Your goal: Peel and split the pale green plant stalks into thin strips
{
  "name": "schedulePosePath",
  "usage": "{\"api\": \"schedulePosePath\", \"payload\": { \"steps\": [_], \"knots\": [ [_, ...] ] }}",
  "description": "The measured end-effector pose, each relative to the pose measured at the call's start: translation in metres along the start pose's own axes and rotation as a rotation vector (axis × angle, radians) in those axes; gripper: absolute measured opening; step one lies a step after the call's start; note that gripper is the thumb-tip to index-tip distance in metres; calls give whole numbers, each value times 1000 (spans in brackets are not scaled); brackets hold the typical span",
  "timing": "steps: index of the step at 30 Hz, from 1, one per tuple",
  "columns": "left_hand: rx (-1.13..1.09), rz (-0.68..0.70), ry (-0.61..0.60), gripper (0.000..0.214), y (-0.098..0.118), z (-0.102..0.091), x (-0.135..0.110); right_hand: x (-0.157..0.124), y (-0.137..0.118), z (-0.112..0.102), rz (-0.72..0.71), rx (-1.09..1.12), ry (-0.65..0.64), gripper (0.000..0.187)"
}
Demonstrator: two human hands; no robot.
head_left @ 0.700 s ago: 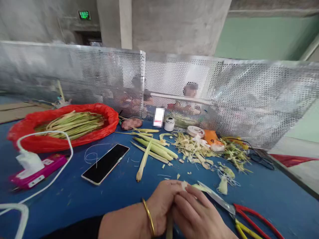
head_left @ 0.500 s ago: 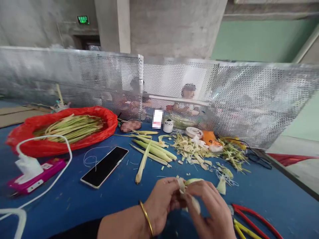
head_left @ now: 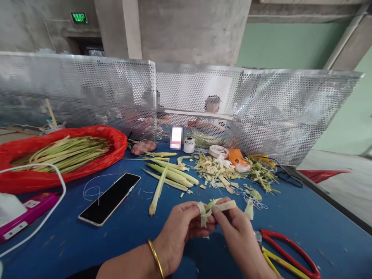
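Note:
Between my hands is a pale green-white leaf strip (head_left: 204, 217), folded over itself, with one flat end pointing right. My left hand (head_left: 180, 226) pinches its left side between thumb and fingers; a gold bangle circles that wrist. My right hand (head_left: 238, 228) grips the strip's right part, thumb pressed on top. Just beyond lie several long green-white leaf stalks (head_left: 171, 174) on the blue table (head_left: 124, 240). Beside my right hand, pliers-like cutters (head_left: 287, 252) with one red and one yellow handle rest on the table, their jaws partly hidden.
At the left are a red plastic bag (head_left: 95, 170) of long leaves, a pink power strip (head_left: 29, 213) with a white cable and a phone (head_left: 110, 199). Leaf scraps (head_left: 212, 170) lie heaped at the back right. A perforated metal screen (head_left: 192, 85) stands behind, people beyond it.
The view has turned right, so things appear further left. My right hand has turned and now presses the strip with its thumb; the strip's flat end has come into sight, pointing right.

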State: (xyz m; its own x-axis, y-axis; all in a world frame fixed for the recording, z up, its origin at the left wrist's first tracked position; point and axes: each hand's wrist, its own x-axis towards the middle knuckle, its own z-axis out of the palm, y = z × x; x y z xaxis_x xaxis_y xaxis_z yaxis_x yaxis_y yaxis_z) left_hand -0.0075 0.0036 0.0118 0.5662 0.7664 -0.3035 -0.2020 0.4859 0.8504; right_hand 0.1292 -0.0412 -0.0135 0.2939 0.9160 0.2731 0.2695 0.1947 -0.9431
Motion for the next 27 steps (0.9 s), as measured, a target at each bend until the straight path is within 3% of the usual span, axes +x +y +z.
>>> {"api": "schedulePosePath", "payload": {
  "steps": [6,11,15,18,21,24,27],
  "knots": [
    [-4,55,-91,22,1,1,-3,4,-5,0,76,29,-14,31],
    [142,116,29,26,-2,1,1,6,-8,0,232,144,-14,37],
    [163,185,99,26,0,-3,5,3,-12,5,359,269,-140,40],
    [164,185,166,24,2,-7,9,-2,-11,8,334,272,-212,34],
    [173,172,183,23,3,-9,11,-4,-12,6,233,230,-201,25],
    [220,164,152,23,2,-8,11,-2,-20,-1,125,168,-237,11],
    [276,139,103,24,4,-6,7,0,-29,-7,148,175,-337,13]
  ]
}}
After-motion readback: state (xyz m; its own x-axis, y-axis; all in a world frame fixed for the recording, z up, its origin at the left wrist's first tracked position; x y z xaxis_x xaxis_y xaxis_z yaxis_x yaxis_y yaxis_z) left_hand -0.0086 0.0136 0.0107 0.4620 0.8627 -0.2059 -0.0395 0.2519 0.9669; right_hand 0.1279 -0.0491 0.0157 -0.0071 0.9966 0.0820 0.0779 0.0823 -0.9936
